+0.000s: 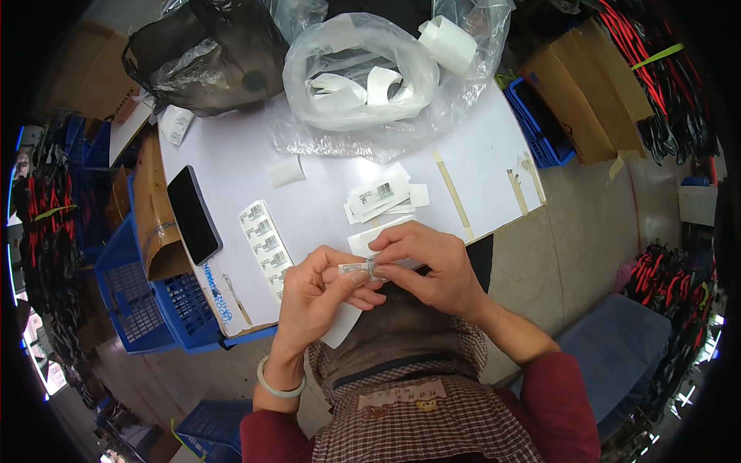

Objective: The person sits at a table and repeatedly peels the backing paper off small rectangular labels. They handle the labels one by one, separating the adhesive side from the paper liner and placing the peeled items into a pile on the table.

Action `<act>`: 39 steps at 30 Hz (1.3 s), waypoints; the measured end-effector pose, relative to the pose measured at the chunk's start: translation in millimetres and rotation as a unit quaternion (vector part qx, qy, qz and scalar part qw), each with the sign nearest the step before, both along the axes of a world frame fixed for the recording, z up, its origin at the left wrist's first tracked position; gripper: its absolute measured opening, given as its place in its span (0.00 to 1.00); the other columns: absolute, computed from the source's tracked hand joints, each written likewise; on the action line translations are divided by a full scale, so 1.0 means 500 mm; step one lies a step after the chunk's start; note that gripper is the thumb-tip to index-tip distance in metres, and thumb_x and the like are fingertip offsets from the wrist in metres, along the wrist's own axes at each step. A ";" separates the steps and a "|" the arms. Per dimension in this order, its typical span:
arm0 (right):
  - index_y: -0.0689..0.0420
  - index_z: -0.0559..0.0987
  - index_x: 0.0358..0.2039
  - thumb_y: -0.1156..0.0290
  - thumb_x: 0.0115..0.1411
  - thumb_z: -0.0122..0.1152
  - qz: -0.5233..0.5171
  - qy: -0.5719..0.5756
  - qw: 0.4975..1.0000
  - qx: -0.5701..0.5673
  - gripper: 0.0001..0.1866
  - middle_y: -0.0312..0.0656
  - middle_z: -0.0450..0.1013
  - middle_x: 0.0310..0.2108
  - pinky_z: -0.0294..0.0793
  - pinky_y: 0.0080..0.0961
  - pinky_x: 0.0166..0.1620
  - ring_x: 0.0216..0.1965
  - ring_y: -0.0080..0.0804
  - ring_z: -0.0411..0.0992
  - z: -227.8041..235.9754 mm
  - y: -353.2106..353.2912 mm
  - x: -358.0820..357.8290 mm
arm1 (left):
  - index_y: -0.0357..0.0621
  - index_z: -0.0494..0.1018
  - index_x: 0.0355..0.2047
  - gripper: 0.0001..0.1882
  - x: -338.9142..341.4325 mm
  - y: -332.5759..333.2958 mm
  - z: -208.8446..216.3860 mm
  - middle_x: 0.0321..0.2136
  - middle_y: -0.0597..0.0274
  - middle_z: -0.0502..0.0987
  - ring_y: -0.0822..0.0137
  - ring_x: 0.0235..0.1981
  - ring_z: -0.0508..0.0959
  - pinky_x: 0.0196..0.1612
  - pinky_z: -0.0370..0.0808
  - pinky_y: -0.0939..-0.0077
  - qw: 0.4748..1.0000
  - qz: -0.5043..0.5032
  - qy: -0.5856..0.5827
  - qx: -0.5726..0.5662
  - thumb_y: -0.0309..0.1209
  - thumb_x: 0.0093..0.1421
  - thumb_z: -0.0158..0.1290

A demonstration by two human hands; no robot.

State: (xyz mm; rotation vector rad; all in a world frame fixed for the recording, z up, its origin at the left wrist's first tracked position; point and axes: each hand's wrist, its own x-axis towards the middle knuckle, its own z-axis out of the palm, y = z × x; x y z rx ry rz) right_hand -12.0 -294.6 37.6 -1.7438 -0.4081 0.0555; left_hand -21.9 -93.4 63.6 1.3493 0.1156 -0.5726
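My left hand and my right hand meet over the near table edge, both closed in a pinch on a small white printed label. Fingertips cover part of it. A blank white strip hangs below my left fingers; whether it joins the label is hidden. Just beyond my right fingertips lies another white piece. Beside my left hand a sheet of barcode labels rests on the table. Farther back sits a loose pile of white printed slips.
A clear plastic bag of white slips stands at the back, beside a black bag and a white roll. A phone lies along the left table edge. Blue crates and cardboard boxes flank the white table.
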 end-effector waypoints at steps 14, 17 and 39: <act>0.63 0.77 0.29 0.76 0.57 0.63 0.001 0.278 0.958 -0.066 0.05 0.37 0.75 0.20 0.71 0.19 0.27 0.22 0.19 0.72 0.015 -0.044 0.068 | 0.31 0.79 0.30 0.13 0.011 -0.008 -0.074 0.17 0.63 0.75 0.78 0.17 0.73 0.19 0.68 0.83 0.954 -0.047 -0.043 0.292 0.32 0.63 0.56; 0.64 0.77 0.29 0.75 0.56 0.63 0.015 0.261 0.959 -0.110 0.05 0.39 0.75 0.19 0.70 0.21 0.25 0.20 0.20 0.72 -0.001 -0.034 0.069 | 0.31 0.79 0.24 0.17 0.025 -0.019 -0.084 0.11 0.66 0.71 0.80 0.15 0.67 0.17 0.61 0.81 0.935 -0.062 -0.069 0.342 0.35 0.61 0.57; 0.63 0.77 0.25 0.75 0.55 0.63 0.040 0.230 0.959 -0.162 0.06 0.35 0.73 0.16 0.64 0.16 0.19 0.16 0.17 0.67 -0.017 -0.029 0.088 | 0.34 0.80 0.23 0.18 0.030 -0.029 -0.094 0.08 0.54 0.71 0.62 0.11 0.73 0.20 0.68 0.69 0.922 -0.064 -0.077 0.374 0.38 0.59 0.55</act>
